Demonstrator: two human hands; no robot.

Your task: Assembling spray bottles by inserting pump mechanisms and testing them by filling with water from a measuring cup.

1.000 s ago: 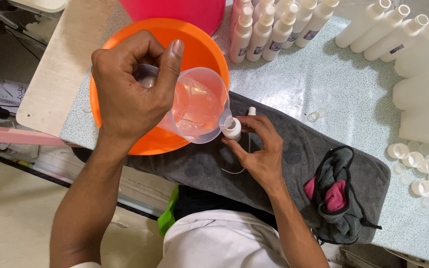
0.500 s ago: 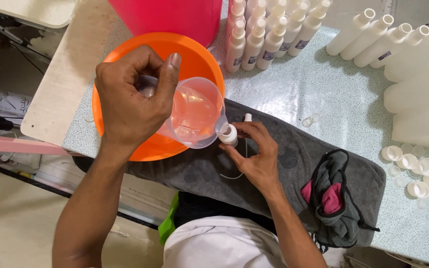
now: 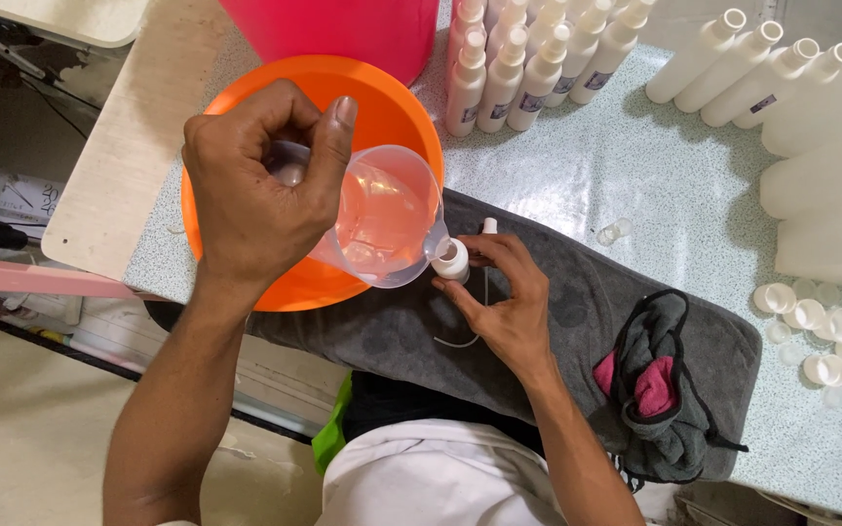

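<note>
My left hand (image 3: 255, 185) grips a clear plastic jug (image 3: 387, 219) of pinkish liquid by its handle and tilts it, spout down, over a small white bottle (image 3: 451, 259). My right hand (image 3: 504, 302) wraps around that bottle and holds it upright on a grey towel (image 3: 577, 321). A thin white dip tube (image 3: 460, 339) lies on the towel by my right palm. Beneath the jug sits an orange basin (image 3: 275, 292).
A pink bucket (image 3: 343, 29) stands at the back. Rows of white bottles (image 3: 528, 58) stand behind the basin, and more lie at the right (image 3: 811, 127). Several white caps (image 3: 816, 326) lie at the right edge. A dark cloth with pink lining (image 3: 660, 390) rests on the towel.
The view has shifted slightly; the jug stays tilted at the bottle's mouth and both hands hold their places.
</note>
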